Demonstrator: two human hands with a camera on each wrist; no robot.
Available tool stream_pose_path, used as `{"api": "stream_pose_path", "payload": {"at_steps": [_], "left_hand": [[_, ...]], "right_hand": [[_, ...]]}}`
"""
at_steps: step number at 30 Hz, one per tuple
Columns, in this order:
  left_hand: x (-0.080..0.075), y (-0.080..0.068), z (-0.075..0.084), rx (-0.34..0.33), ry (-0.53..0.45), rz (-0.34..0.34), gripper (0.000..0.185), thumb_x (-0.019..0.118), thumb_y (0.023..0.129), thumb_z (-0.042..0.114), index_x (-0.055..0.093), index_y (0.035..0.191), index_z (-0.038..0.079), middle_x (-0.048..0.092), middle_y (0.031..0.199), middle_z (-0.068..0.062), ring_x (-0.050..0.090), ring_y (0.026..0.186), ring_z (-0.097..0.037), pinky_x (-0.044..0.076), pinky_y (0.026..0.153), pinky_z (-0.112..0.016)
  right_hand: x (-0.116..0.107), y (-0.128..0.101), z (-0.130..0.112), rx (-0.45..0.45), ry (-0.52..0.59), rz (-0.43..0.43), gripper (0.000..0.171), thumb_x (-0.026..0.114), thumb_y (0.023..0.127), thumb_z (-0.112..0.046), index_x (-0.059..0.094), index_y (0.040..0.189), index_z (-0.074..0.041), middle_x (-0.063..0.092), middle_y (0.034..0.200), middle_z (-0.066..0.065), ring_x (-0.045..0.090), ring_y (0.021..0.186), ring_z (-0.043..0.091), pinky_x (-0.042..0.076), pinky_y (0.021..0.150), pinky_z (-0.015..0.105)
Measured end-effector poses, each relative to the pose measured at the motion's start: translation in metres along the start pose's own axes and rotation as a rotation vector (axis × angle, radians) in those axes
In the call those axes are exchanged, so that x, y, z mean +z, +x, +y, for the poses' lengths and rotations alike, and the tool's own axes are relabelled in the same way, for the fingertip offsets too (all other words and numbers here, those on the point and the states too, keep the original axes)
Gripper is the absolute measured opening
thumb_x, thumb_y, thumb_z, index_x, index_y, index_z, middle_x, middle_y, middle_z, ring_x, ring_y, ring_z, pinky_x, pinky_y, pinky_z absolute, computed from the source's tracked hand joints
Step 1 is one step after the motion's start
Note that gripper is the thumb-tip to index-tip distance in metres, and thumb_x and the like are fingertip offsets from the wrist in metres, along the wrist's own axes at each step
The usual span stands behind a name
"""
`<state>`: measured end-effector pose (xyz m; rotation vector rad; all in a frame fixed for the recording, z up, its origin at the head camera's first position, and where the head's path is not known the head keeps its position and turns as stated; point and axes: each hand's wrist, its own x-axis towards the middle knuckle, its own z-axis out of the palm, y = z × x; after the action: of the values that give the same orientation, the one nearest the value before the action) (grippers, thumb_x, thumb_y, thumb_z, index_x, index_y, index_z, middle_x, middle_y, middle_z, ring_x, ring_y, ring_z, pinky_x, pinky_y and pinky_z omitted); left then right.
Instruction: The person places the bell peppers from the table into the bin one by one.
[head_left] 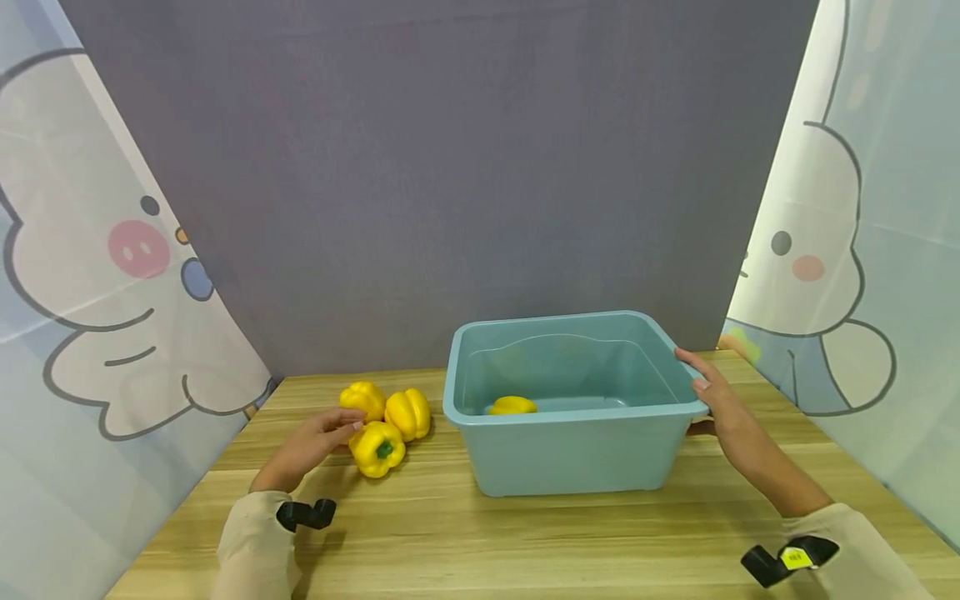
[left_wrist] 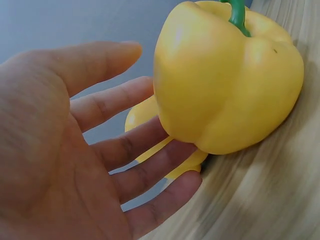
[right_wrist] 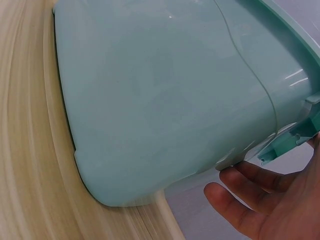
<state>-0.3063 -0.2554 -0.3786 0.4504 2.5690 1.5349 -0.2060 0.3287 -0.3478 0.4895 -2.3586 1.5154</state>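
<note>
Head view, table: a wooden table (head_left: 525, 533) with a grey backdrop (head_left: 450, 167) behind it and cartoon curtains (head_left: 90, 292) on both sides.
Head view, tub: a light blue plastic tub (head_left: 573, 400) stands upright right of the table's middle; one yellow pepper inside (head_left: 512, 406) lies on its bottom near the front wall.
Head view, peppers: three yellow peppers sit bunched on the table just left of the tub; the front pepper (head_left: 378, 447) shows its green stem, the other two (head_left: 386, 408) lie behind it, touching.
Head view, left hand: the left hand (head_left: 315, 442) lies beside the bunch, fingers straight and loosely spread, tips at the front pepper and the back-left one.
Head view, right hand: the right hand (head_left: 716, 400) rests on the tub's right rim, fingers laid flat along the edge, thumb below the lip.
Left wrist view, hand: the palm is open, fingers (left_wrist: 130, 145) spread, the middle ones touching the front pepper's (left_wrist: 225, 80) underside; not curled round it.
Left wrist view, behind: part of a second pepper (left_wrist: 145, 117) shows between the fingers.
Right wrist view, tub: the tub's outer wall (right_wrist: 165, 100) fills the frame, its base on the table (right_wrist: 30, 175).
Right wrist view, hand: fingertips (right_wrist: 250, 200) sit under the rim's lip, gently bent, not clamped.
</note>
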Motion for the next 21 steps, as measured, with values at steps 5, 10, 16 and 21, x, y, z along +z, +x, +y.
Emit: {"api": "stream_pose_path", "payload": {"at_steps": [5,10,16,21], "left_hand": [[0.000,-0.001,-0.005,-0.021,-0.007,-0.013,0.056,0.061,0.102,0.032,0.050,0.143,-0.005,0.051,0.144,-0.022,0.056,0.124,-0.032,0.050,0.098,-0.048],[-0.003,-0.004,-0.008,-0.030,-0.012,-0.018,0.058,0.063,0.101,0.032,0.048,0.144,-0.003,0.050,0.144,-0.023,0.058,0.121,-0.030,0.051,0.096,-0.048],[-0.007,-0.007,-0.010,-0.050,-0.032,-0.076,0.065,0.065,0.099,0.032,0.041,0.149,-0.002,0.045,0.146,-0.026,0.056,0.124,-0.033,0.051,0.097,-0.048],[-0.011,-0.010,-0.010,-0.071,0.015,-0.119,0.068,0.066,0.098,0.032,0.038,0.152,0.002,0.044,0.146,-0.026,0.050,0.129,-0.038,0.047,0.100,-0.051]], "right_hand": [[0.000,-0.001,-0.001,-0.003,0.002,-0.006,0.055,0.021,0.111,-0.032,0.014,0.161,-0.011,0.019,0.154,0.026,0.049,0.111,0.009,0.054,0.072,0.041],[0.001,0.001,0.002,0.003,0.025,0.002,0.054,0.021,0.110,-0.030,0.015,0.160,-0.011,0.020,0.154,0.025,0.050,0.109,0.005,0.054,0.071,0.039],[0.000,0.001,0.002,0.010,0.025,0.001,0.055,0.021,0.110,-0.031,0.014,0.161,-0.012,0.019,0.154,0.025,0.049,0.107,0.003,0.053,0.071,0.041],[0.000,0.000,0.000,0.009,0.026,-0.007,0.055,0.021,0.110,-0.032,0.014,0.161,-0.014,0.019,0.154,0.026,0.049,0.108,0.002,0.053,0.071,0.042]]}}
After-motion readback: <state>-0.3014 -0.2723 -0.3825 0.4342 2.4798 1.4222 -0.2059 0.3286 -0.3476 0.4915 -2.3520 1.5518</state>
